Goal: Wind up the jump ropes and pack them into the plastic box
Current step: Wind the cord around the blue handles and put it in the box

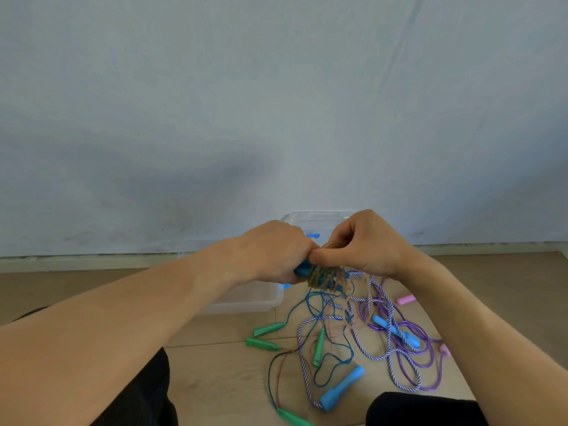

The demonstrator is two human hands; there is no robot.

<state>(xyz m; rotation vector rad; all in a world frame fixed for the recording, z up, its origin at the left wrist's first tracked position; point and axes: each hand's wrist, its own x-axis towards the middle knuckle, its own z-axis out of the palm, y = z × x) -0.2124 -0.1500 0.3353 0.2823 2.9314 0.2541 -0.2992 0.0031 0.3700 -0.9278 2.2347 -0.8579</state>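
Observation:
My left hand (276,250) grips the blue handles (302,269) of a jump rope, with brownish-green cord (325,276) coiled around them. My right hand (359,244) pinches that cord just above the coil. Both hands are raised in front of the clear plastic box (313,221), which stands on the floor by the wall and is mostly hidden behind them. Below lies a tangle of loose ropes: green handles (267,329), blue handles (342,387), a striped white-blue rope (302,361), a purple rope (421,348) and pink handles (405,299).
A clear lid or tray (246,299) lies flat on the wooden floor under my left wrist. The pale wall (276,103) rises right behind the box. My knees in black trousers (424,410) are at the bottom edge.

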